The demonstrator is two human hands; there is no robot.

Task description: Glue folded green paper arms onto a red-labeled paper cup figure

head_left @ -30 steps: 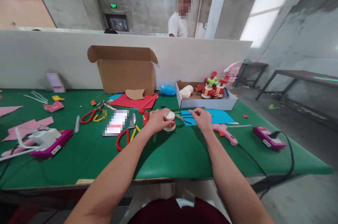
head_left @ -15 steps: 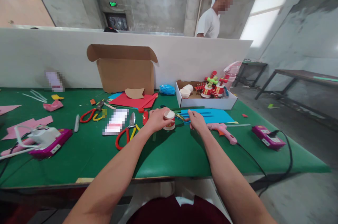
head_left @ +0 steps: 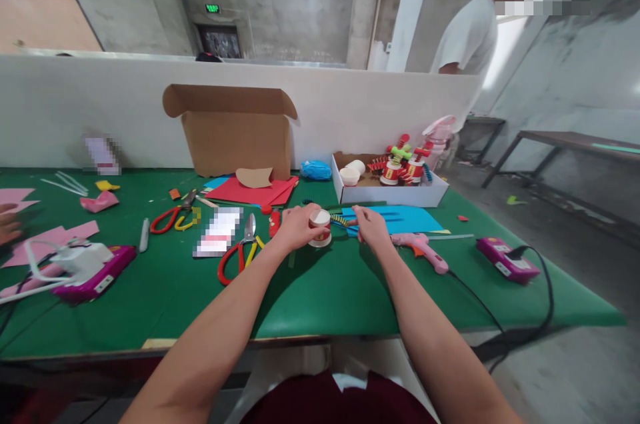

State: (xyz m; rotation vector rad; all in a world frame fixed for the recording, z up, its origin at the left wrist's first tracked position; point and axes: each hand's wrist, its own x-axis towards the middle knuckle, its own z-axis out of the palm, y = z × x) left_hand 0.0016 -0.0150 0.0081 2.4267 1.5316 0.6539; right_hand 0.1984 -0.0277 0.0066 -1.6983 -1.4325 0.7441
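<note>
My left hand [head_left: 299, 227] is closed around a small red and white paper cup [head_left: 321, 239], which stands upside down on the green table. From the cup's right side runs a folded, yellow and black striped paper strip [head_left: 341, 220]. Its far end reaches the fingertips of my right hand [head_left: 373, 224], which are pinched together on it. Blue paper [head_left: 415, 219] lies behind and under that hand. Beside my left hand is a red piece [head_left: 275, 223], partly covered. A pink glue gun [head_left: 423, 251] rests just right of my right hand.
Red-and-yellow-handled scissors [head_left: 243, 254] and a phone [head_left: 219, 232] lie left. A white box [head_left: 395, 195] with finished cup figures stands behind. Purple power strips [head_left: 507, 260] sit at the sides, with cords. Another person's hand [head_left: 8, 223] is at the left edge.
My right fingers have closed onto the strip's end, and the strip looks straighter. My left hand stays on the cup. Another hand has appeared far left; the person behind has walked right.
</note>
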